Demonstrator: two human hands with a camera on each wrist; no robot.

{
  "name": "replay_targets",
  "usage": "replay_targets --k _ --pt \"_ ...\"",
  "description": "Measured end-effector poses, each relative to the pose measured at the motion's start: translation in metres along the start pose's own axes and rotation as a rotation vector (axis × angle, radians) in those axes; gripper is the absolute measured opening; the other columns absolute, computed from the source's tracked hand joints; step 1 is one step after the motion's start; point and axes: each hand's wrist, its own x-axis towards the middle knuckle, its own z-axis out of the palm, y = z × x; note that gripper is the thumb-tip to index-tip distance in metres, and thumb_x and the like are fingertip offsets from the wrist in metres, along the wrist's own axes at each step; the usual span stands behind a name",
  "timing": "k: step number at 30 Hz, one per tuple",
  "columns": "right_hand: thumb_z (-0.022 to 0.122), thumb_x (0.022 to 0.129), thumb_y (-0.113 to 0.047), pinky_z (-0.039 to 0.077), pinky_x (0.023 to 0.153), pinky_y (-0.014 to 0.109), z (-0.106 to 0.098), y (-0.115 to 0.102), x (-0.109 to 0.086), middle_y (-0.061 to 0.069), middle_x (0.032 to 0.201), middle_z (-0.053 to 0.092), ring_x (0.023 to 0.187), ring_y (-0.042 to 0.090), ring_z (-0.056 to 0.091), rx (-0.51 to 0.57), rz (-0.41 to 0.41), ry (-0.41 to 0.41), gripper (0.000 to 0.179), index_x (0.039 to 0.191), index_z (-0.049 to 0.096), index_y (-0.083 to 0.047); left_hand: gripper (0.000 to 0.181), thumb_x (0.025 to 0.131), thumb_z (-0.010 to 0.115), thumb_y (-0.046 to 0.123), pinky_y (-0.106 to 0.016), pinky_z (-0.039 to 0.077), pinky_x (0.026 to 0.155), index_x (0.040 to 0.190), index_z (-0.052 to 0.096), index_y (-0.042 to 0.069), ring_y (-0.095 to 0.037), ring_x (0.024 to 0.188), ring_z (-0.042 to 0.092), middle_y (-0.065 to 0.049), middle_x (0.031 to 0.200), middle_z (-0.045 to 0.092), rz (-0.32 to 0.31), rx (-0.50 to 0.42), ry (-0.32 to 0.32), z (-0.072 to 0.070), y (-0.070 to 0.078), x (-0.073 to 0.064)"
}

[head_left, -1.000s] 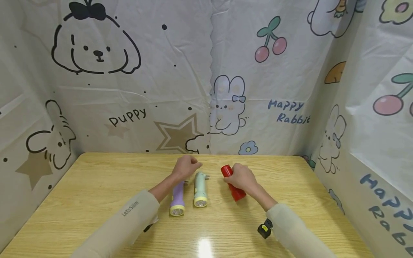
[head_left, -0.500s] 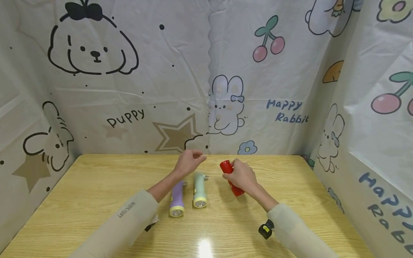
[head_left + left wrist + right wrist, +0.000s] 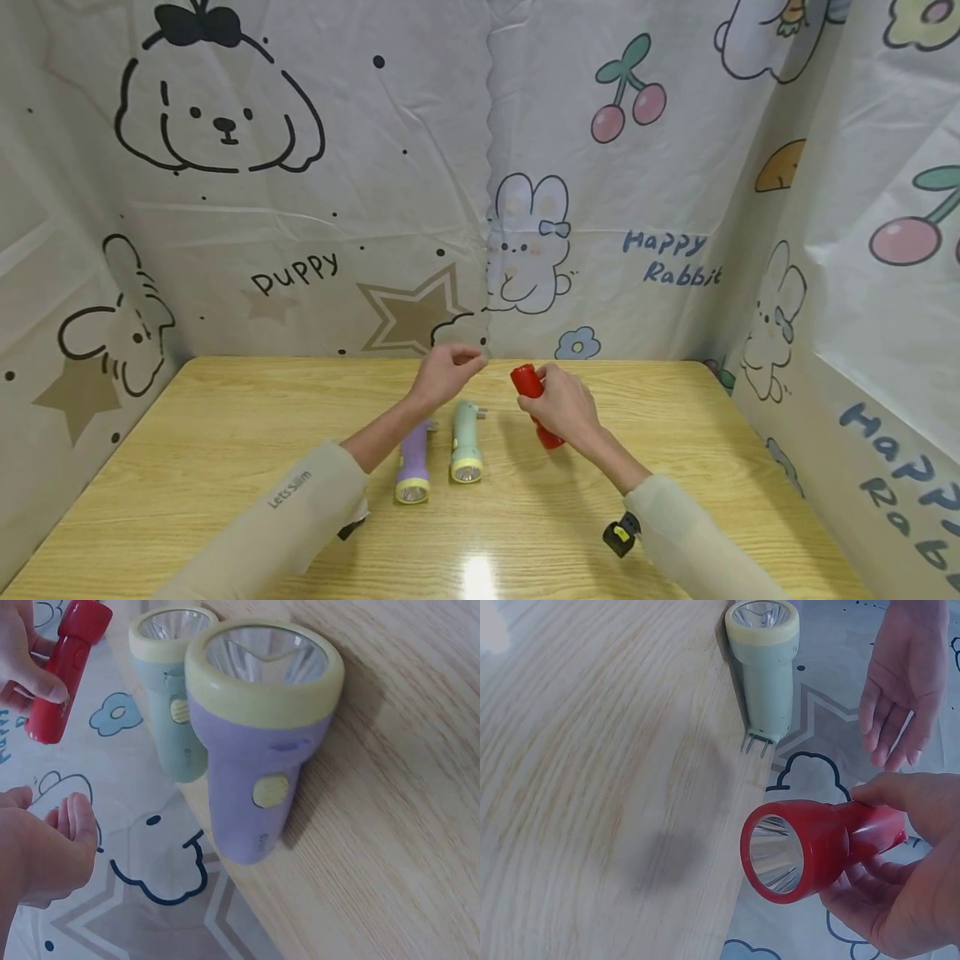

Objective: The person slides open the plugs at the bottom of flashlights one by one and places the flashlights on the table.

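My right hand (image 3: 564, 406) grips a red flashlight (image 3: 527, 382) round its body, above the table. Its clear lens end points down toward me, as the right wrist view shows at the red head (image 3: 825, 847). My left hand (image 3: 442, 377) hovers to the left of it, fingers loosely bent and holding nothing. Below the left hand lie two more flashlights: a mint green one (image 3: 466, 433) with a yellow rim and plug prongs, and a purple one (image 3: 412, 467) with a yellow rim, partly hidden by the left wrist.
The wooden table (image 3: 247, 417) is bounded at the back and sides by a white printed cloth (image 3: 420, 167). A black strapped device (image 3: 621, 535) hangs at the right wrist. The green and purple flashlights lie side by side with a narrow gap.
The red flashlight has risen a little and moved slightly away from me in the right hand. My left hand has moved up and to the right, closer to it.
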Motion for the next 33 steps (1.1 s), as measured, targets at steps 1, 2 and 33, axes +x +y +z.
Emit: replay_targets --k 1,2,33 --pt "0.077 0.084 -0.022 0.054 0.053 0.033 0.0 -0.001 0.0 0.009 0.083 0.064 0.058 0.017 0.06 0.004 -0.003 0.003 0.043 0.115 0.06 0.003 0.028 0.095 0.07 0.021 -0.04 0.054 0.084 0.114 0.073 0.0 -0.027 0.099 0.066 -0.012 0.107 0.072 0.001 -0.007 -0.001 0.001 0.001 0.0" --pt "0.076 0.084 -0.021 0.054 0.054 0.033 0.0 -0.001 0.0 0.01 0.084 0.064 0.058 0.018 0.06 0.008 -0.007 0.007 0.043 0.115 0.06 0.003 0.028 0.095 0.07 0.021 -0.04 0.054 0.085 0.114 0.073 0.0 -0.027 0.1 0.065 -0.011 0.108 0.072 0.002 -0.014 -0.003 0.001 0.003 0.0" --pt "0.073 0.083 -0.02 0.054 0.057 0.034 -0.008 -0.027 -0.009 0.011 0.092 0.067 0.067 0.021 0.061 0.078 -0.065 0.037 0.042 0.117 0.063 0.003 0.03 0.096 0.069 0.02 -0.037 0.056 0.085 0.119 0.071 0.002 -0.025 0.101 0.067 -0.01 0.112 0.072 0.045 -0.136 -0.026 0.008 0.025 -0.006"
